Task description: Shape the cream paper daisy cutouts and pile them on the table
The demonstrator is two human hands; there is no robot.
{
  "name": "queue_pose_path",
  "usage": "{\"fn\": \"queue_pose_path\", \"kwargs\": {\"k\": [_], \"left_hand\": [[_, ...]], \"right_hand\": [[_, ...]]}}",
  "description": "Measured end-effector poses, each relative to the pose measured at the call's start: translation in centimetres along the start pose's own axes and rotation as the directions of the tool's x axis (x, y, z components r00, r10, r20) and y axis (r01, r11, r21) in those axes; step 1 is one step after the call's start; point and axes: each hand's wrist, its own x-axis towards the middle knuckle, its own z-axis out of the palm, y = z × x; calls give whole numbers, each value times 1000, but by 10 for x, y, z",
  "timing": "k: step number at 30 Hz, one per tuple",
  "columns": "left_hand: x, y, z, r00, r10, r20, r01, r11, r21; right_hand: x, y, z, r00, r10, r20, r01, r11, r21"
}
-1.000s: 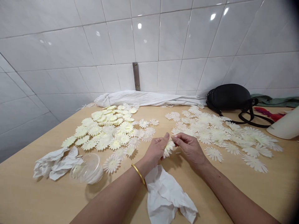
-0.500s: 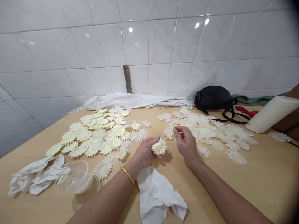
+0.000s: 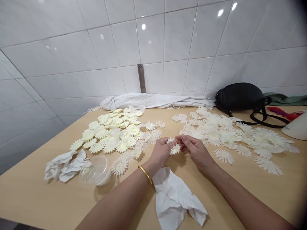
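Note:
Near the middle of the table, my left hand (image 3: pixel 163 150) is closed on a small cream artificial flower (image 3: pixel 175 149), its petals showing past the thumb. My right hand (image 3: pixel 193 145) meets it from the right, thumb and fingertips pinched together at the flower's edge; what they pinch, if anything, is too small to make out. To the left lies a pile of yellowish flower petal layers (image 3: pixel 115 131). Whiter petal layers (image 3: pixel 225 127) spread out on the right. A crumpled white paper (image 3: pixel 176 198) rests below my hands.
A clear plastic cup (image 3: pixel 96 171) and crumpled paper (image 3: pixel 64 166) lie at the left. Along the tiled wall runs a white cloth (image 3: pixel 153 100). A black bag (image 3: pixel 240 97) with a strap sits at the back right, near a white cylindrical object (image 3: pixel 297 126).
My right hand has come over to the left hand and now touches the flower. The view has turned left, so everything on the table appears shifted rightward.

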Motion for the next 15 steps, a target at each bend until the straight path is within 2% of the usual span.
{"fn": "queue_pose_path", "kwargs": {"k": [4, 6, 10, 15], "left_hand": [[0, -1, 0, 991, 132, -3, -131, 987, 89], [-1, -1, 0, 990, 140, -4, -138, 984, 113], [-3, 2, 2, 999, 42, -1, -42, 996, 78], [-3, -1, 2, 1000, -25, 13, 25, 1000, 1]], "right_hand": [[-5, -4, 5, 989, 38, 142, -37, 999, -11], [-5, -3, 7, 988, 35, 148, -38, 999, 16], [-3, 2, 5, 995, 63, 80, -70, 994, 85], [2, 5, -3, 994, 60, -93, -49, 992, 118]]}}
